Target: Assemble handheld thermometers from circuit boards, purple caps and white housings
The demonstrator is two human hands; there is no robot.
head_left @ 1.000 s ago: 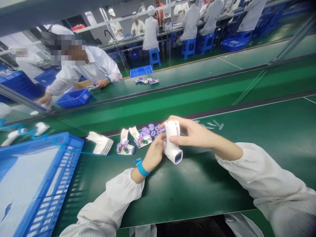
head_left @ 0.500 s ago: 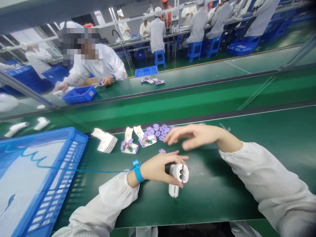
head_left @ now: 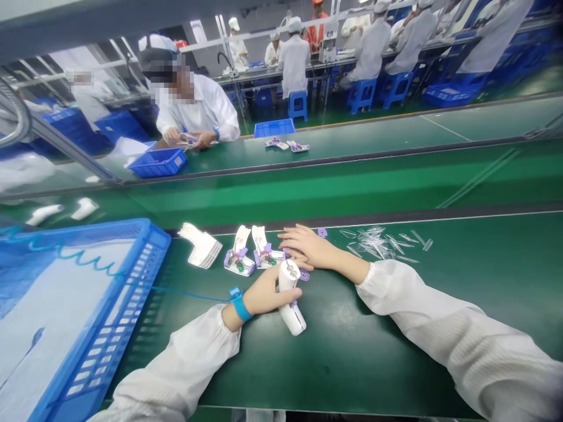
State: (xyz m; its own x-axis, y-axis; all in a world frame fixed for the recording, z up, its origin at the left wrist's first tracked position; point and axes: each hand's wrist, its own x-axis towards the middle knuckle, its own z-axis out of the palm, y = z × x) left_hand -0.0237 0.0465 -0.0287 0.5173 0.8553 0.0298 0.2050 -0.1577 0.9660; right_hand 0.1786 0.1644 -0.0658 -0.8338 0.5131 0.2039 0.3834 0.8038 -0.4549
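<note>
My left hand (head_left: pixel 268 290) is closed around a white, pistol-shaped plastic housing (head_left: pixel 290 293). The housing's round end, with openings in it, points up and its other arm slants toward me. Beyond it, my right hand (head_left: pixel 310 246) lies palm down with fingers stretched out over the small purple plastic parts (head_left: pixel 322 232), hiding most of them. Its fingertips are close to a white half shell (head_left: pixel 265 252) with wires and a green board inside. A similar filled half shell (head_left: pixel 240 255) lies to the left. A blue wrist strap (head_left: pixel 241 306) circles my left wrist.
Stacked white shells (head_left: pixel 201 246) lie near a blue perforated crate (head_left: pixel 145 258) at left. Clear plastic strips (head_left: pixel 376 241) are scattered to the right. A coiled blue cord (head_left: pixel 83 258) runs to my wrist strap. Across the divider, a co-worker (head_left: pixel 197 111) handles a part.
My right hand has moved left and down onto the purple parts, uncovering the clear strips. My left hand has turned and shifted the housing slightly left. The co-worker's hands have come together.
</note>
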